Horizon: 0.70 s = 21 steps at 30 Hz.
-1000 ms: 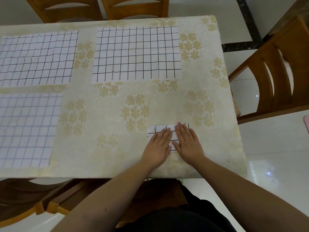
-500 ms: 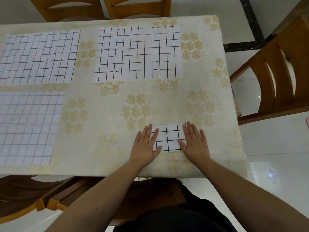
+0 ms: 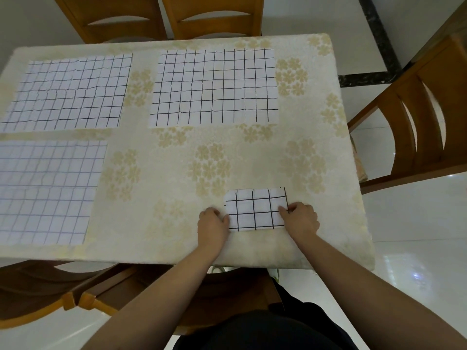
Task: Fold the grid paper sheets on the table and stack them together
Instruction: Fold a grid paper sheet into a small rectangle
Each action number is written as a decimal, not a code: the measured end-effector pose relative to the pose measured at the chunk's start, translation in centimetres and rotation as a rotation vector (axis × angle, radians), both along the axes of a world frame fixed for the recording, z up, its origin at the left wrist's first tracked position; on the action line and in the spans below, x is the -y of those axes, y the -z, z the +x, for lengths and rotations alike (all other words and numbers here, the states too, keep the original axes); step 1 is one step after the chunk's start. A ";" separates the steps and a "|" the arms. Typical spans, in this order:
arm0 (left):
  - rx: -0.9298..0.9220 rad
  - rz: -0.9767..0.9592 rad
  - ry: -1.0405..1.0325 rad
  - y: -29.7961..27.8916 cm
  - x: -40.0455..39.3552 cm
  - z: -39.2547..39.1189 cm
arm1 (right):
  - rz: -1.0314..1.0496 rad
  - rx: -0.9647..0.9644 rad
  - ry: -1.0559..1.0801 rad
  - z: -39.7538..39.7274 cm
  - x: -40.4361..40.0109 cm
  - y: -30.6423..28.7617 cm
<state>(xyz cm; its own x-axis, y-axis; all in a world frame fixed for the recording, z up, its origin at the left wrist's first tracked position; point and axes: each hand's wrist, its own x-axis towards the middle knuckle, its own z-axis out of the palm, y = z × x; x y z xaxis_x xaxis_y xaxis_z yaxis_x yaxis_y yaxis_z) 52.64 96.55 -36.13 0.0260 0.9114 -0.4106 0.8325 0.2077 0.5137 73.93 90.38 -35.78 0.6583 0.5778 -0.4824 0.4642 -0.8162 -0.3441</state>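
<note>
Left hand [image 3: 211,224] grips the left edge of the folded sheet [image 3: 256,209] with curled fingers; right hand [image 3: 300,218] pinches its right edge. The folded sheet lies flat near the near-right table [image 3: 252,160] edge, long axis left to right. Three unfolded grid sheets lie flat: far centre [image 3: 214,87], far left [image 3: 70,92], near left [image 3: 48,190].

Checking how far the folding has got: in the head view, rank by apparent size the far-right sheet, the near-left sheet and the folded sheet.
1. Far-right sheet and near-left sheet: look alike, the latter cropped by the frame.
2. Folded sheet: clearly smallest.
</note>
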 end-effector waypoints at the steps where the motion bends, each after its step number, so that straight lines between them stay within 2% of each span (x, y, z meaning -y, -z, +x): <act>1: -0.049 -0.032 0.041 -0.2 -0.3 0.2 | -0.035 -0.009 -0.019 -0.1 -0.2 0.0; 4: -0.075 -0.090 0.092 -0.5 -0.6 0.6 | -0.037 -0.106 -0.001 -0.5 -0.3 -0.3; 8: -0.005 -0.117 0.016 -0.9 -0.5 0.2 | 0.127 -0.300 0.107 -0.8 0.2 -0.9; 15: 0.300 -0.207 -0.164 -1.4 0.1 -0.5 | 0.289 -0.583 0.349 -0.8 1.2 -1.2; 21: 0.378 -0.334 -0.213 -1.5 -0.1 -0.1 | 0.309 -0.708 0.460 0.2 1.8 -1.5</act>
